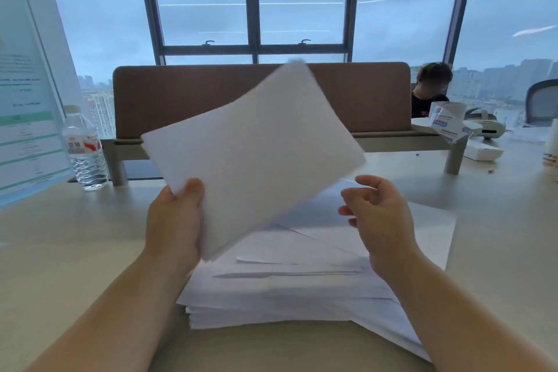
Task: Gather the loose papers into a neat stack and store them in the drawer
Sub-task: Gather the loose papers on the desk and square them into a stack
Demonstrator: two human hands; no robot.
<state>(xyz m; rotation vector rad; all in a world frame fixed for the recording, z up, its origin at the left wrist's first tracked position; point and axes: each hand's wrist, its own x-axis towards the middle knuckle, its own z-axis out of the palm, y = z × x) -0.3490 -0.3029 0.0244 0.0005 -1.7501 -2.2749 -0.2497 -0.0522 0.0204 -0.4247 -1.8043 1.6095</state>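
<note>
My left hand (178, 217) grips a bundle of white sheets (253, 154) by its lower left corner and holds it tilted above the desk. Beneath it a loose, uneven pile of white papers (287, 296) lies spread on the beige desk (75, 251), some sheets fanning out to the right. My right hand (377, 214) hovers to the right of the lifted bundle with fingers loosely curled, holding nothing. No drawer is in view.
A clear water bottle (86, 148) stands at the left beside an upright printed sign (27, 93). A brown divider panel (259, 96) runs across the back. At the far right are a white headset (486, 127), small boxes (447, 124), and a seated person (430, 90).
</note>
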